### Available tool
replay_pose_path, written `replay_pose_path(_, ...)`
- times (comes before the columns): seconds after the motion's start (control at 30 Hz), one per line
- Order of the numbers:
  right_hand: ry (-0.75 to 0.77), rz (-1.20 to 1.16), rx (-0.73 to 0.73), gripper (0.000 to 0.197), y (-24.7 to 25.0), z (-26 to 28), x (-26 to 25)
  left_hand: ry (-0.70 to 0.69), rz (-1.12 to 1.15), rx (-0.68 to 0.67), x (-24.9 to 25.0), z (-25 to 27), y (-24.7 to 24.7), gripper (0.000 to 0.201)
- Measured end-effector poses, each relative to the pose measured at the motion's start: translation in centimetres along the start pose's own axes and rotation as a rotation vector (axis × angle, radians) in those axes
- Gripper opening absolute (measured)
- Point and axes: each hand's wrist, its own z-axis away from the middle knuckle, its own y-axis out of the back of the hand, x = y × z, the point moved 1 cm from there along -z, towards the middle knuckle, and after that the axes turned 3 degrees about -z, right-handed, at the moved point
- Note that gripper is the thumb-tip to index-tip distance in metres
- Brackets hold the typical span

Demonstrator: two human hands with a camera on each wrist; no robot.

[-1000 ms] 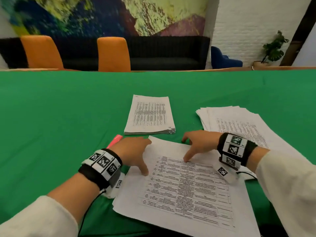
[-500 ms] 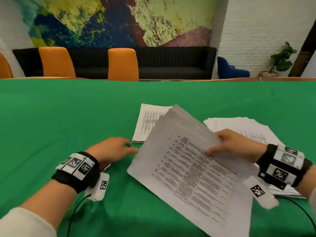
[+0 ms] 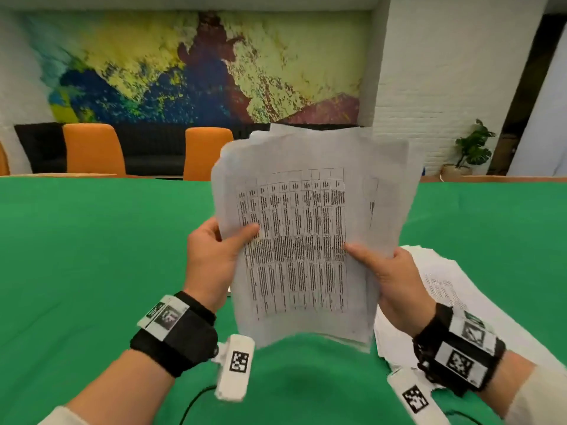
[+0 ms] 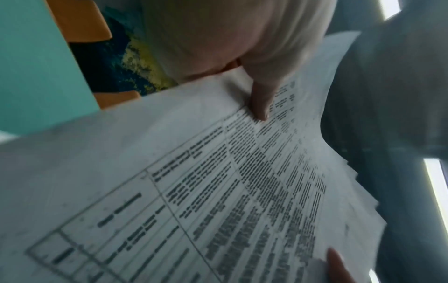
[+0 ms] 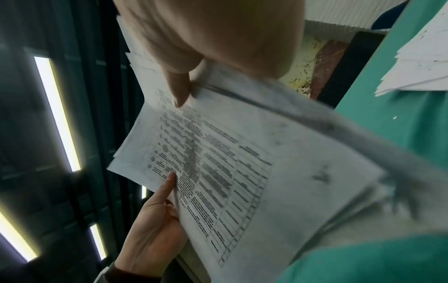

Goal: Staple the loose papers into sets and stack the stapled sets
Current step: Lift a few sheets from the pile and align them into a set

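A sheaf of printed sheets (image 3: 306, 234) stands upright in the air above the green table (image 3: 92, 256), its table of text facing me. My left hand (image 3: 214, 256) grips its left edge, thumb on the front. My right hand (image 3: 389, 277) grips the right edge the same way. The sheets' edges are uneven at the top. In the left wrist view my thumb (image 4: 261, 99) presses on the sheaf (image 4: 218, 191). The right wrist view shows the sheaf (image 5: 242, 172) held between both hands. The sheaf hides the stapler and the stapled stack.
A spread pile of loose papers (image 3: 445, 289) lies on the table at the right, behind my right wrist. Orange chairs (image 3: 92, 148) and a dark sofa stand beyond the far edge. A potted plant (image 3: 472, 145) is at the back right.
The sheaf lay flat under both hands a second ago. My right hand lifted it, then my left hand took the other edge, and now it stands upright off the table.
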Motion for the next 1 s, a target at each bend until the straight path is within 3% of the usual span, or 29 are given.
replay_pose_path(0.13,-0.013,-0.070,0.065,0.034,0.6,-0.4,-0.2,0.011,0.059,0.017,0.5,-0.7,1.6,0.016)
replay_pose_path(0.3,-0.093,-0.038,0.051,0.038,1.4,-0.5,0.4,0.087,0.057,-0.117,-0.3,-0.2,3.1,0.029)
replay_pose_path(0.47,-0.043,0.091,-0.044,0.064,0.3,0.2,1.1,0.186,-0.042,-0.177,-1.7,0.3,2.3,0.028)
replay_pose_path(0.5,-0.019,0.132,-0.054,0.062,-0.2,0.4,1.1,0.183,-0.084,-0.182,-1.7,0.4,1.9,0.027)
replay_pose_path(0.63,0.107,0.144,-0.018,0.027,-2.8,0.2,-1.1,0.066,-0.170,-0.212,0.8,0.0,-0.1,0.035)
replay_pose_path(0.8,0.165,0.080,-0.055,0.020,-4.4,-2.9,-4.9,-0.152,-0.209,-0.183,5.3,-2.0,-1.3,0.041)
replay_pose_path(1.0,0.037,0.313,-0.040,0.029,-2.4,-1.7,-0.3,-0.035,-0.340,-0.051,0.7,1.2,0.9,0.037)
